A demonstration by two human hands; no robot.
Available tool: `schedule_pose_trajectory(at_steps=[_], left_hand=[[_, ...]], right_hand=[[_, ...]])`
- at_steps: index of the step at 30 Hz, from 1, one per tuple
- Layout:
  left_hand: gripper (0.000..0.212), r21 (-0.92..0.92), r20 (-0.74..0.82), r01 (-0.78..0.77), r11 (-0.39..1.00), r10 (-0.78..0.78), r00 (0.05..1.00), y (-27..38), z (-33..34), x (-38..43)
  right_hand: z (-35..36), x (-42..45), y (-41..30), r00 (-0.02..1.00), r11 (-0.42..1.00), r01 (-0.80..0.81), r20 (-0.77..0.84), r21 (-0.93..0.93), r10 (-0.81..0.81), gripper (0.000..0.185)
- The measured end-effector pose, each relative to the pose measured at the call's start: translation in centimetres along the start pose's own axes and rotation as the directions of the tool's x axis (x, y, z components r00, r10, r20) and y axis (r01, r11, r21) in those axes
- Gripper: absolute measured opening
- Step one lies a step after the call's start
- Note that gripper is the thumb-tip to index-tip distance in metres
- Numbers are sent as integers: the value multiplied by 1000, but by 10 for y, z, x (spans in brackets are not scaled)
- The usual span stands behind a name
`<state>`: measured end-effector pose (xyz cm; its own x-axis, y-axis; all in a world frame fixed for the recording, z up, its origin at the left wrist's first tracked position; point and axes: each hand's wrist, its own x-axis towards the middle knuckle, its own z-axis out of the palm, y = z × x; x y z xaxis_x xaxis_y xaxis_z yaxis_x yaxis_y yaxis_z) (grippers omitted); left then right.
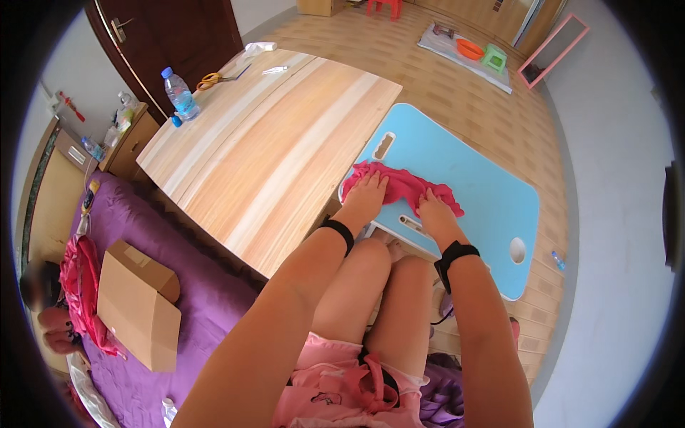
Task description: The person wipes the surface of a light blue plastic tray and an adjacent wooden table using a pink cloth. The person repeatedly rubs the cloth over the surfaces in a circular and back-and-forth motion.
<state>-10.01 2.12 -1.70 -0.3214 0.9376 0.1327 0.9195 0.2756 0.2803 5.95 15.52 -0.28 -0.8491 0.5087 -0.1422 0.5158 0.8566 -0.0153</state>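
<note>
A crumpled pink-red cloth point(401, 184) lies across the near left part of a light-blue folding table point(471, 176). My left hand point(367, 193) rests on the cloth's left part with its fingers spread. On the right part of the cloth is my right hand point(434, 211), its fingers bent against the fabric; whether they pinch it is not clear. Black bands circle both wrists. The tabletop has a slot at the far left, another by the near edge and a round hole at the right.
A wood-patterned table point(278, 150) adjoins at the left, bearing a water bottle point(182, 96), yellow-handled scissors point(210, 81) and a white tube point(275, 70). A cardboard box point(140, 305) lies on the purple bed point(208, 289). A small bottle point(557, 261) lies on the floor at the right.
</note>
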Motion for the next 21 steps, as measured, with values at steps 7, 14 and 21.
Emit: schedule_pose_trajectory(at_steps=[7,14,21], left_hand=[[53,64,-40,0,998,3,999,-7,15,26],[54,172,-18,40,984,-37,999,1,21,41],[54,216,-12,16,976,-13,1000,5,19,42]], right_hand=[[-18,40,1,993,997,-12,119,-76,21,42],[-12,68,9,998,998,-59,14,-23,59,42],[-14,50,13,996,998,-63,53,-28,65,40]])
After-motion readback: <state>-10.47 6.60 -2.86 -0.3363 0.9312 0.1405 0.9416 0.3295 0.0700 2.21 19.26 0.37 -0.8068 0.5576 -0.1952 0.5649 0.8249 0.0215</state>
